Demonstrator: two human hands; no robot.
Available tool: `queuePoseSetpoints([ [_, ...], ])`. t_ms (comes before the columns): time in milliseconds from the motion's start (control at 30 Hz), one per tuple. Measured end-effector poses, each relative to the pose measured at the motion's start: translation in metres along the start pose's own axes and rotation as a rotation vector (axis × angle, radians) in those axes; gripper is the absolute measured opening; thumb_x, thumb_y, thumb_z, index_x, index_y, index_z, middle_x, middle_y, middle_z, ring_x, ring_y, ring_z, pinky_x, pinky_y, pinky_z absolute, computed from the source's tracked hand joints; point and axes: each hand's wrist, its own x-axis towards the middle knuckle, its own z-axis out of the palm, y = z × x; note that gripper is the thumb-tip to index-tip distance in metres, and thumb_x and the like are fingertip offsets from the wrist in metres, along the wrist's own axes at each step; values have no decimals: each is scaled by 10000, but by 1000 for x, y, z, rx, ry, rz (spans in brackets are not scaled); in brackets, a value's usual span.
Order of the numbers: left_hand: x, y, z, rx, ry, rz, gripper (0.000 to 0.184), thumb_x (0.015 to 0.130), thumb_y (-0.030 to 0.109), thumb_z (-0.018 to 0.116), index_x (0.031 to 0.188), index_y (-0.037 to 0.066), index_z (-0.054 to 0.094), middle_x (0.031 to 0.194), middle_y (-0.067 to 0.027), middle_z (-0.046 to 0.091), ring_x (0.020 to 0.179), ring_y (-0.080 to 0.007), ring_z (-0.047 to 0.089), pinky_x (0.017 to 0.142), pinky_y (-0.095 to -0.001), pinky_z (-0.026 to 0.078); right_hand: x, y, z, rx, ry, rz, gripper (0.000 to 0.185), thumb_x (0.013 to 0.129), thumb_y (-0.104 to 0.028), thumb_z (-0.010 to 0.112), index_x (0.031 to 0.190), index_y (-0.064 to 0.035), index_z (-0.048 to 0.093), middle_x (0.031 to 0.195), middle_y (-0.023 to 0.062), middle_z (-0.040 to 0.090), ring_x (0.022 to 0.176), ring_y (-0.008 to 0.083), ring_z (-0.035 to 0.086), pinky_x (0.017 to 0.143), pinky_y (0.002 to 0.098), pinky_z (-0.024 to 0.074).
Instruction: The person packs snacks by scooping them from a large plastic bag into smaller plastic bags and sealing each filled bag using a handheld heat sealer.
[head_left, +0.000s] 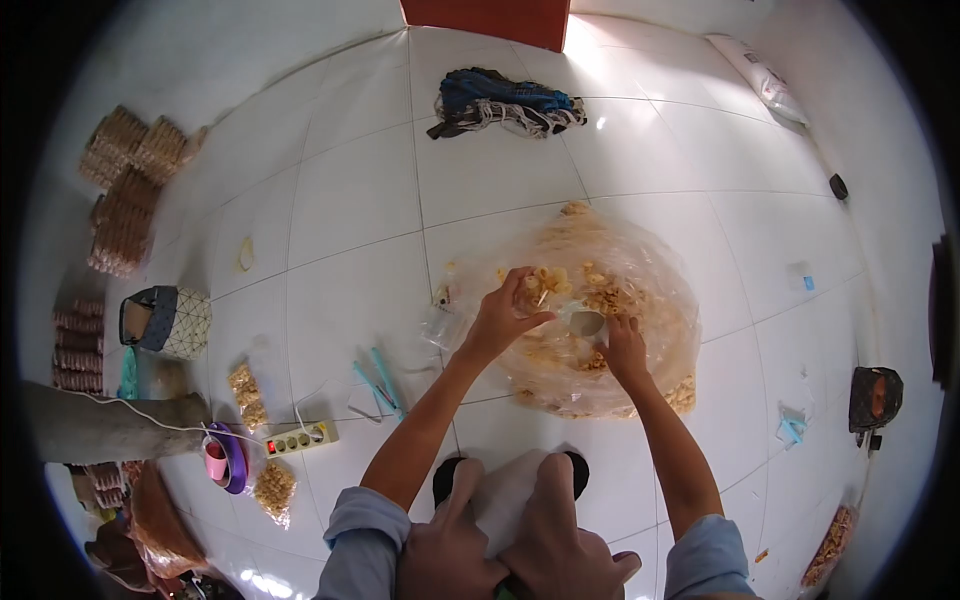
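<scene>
A large clear plastic bag [660,270] full of yellow-brown snack pieces [605,297] lies open on the floor in front of me. Over its left side, my left hand [507,317] curls its fingers and thumb around a small clear plastic bag [541,297] with pale yellow pieces in or behind it. My right hand [626,347] is inside the mouth of the large bag, gripping a pale scoop or cup [587,323] by its right side. The scoop's exact shape is partly hidden.
To the left lie filled snack packets [247,396], a power strip [301,439], light-blue sticks [379,385] and a purple bowl [230,458]. Stacked packs [125,220] line the left wall. A blue-black bundle [508,102] lies ahead; a dark pouch [876,399] sits at right.
</scene>
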Motion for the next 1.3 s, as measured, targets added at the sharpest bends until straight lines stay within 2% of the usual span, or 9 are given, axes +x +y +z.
queuePoseSetpoints([
  [100, -5, 10, -9, 6, -7, 0, 626, 690, 256, 756, 1175, 65, 409, 1020, -143, 596, 981, -235, 582, 819, -303, 456, 5, -13, -4, -34, 137, -47, 445, 696, -189, 701, 1075, -31, 529, 1081, 148, 511, 1066, 311, 464, 814, 392, 466],
  [267, -16, 56, -25, 36, 12, 28, 641, 687, 255, 758, 1186, 64, 404, 1021, -134, 599, 994, -207, 576, 834, -295, 449, 20, -82, -150, 815, 209, -256, 331, 797, -114, 623, 1112, -81, 527, 1158, 101, 488, 1028, 224, 520, 833, 334, 462],
  [333, -19, 77, -30, -34, 108, 139, 655, 655, 277, 783, 1166, 60, 434, 840, -11, 565, 688, -87, 457, 642, -227, 399, 2, -110, -203, 845, 178, -345, 327, 794, -82, 622, 1107, -67, 529, 1166, 87, 488, 1023, 200, 522, 841, 314, 458],
  [433, -21, 111, -40, -3, 31, 94, 696, 657, 308, 772, 1186, 53, 399, 942, -93, 594, 832, -157, 567, 742, -258, 444, -19, -130, -242, 877, 126, -474, 309, 771, -63, 643, 1065, -61, 546, 1171, 72, 485, 1017, 196, 525, 832, 301, 458],
  [567, -26, 144, -39, -66, -6, 152, 685, 651, 318, 771, 1171, 57, 409, 855, -80, 583, 732, -152, 547, 676, -257, 439, -34, -134, -251, 522, 340, -545, 256, 726, -119, 675, 954, -79, 567, 1143, 81, 468, 1011, 266, 511, 832, 370, 453],
  [800, -23, 131, -14, 82, 71, 221, 637, 655, 301, 771, 1138, 66, 429, 789, -84, 602, 618, -119, 559, 576, -254, 452, -29, -119, -236, 427, 387, -379, 253, 722, -152, 693, 930, -72, 574, 1022, 105, 494, 863, 247, 551, 731, 366, 477],
  [867, -21, 117, -3, -122, 58, 109, 622, 665, 287, 769, 1137, 64, 431, 809, -76, 608, 657, -132, 580, 611, -278, 474, -24, -113, -226, 719, 285, -297, 254, 719, -100, 689, 934, -76, 557, 961, 119, 502, 755, 226, 570, 663, 335, 485],
  [1033, -20, 90, 11, -195, 20, 101, 601, 670, 268, 770, 1128, 66, 438, 884, -78, 623, 770, -151, 605, 688, -294, 488, -12, -90, -179, 732, 355, -410, 334, 699, -45, 692, 979, -86, 515, 914, 124, 498, 674, 212, 569, 610, 293, 484],
  [1300, -11, 69, 27, -166, -56, 71, 612, 664, 301, 775, 1119, 64, 442, 953, -100, 620, 841, -175, 608, 729, -291, 483, -17, -87, -146, 1216, 149, 114, 221, 806, -172, 642, 921, 2, 567, 952, 98, 581, 735, 110, 576, 612, 250, 475],
])
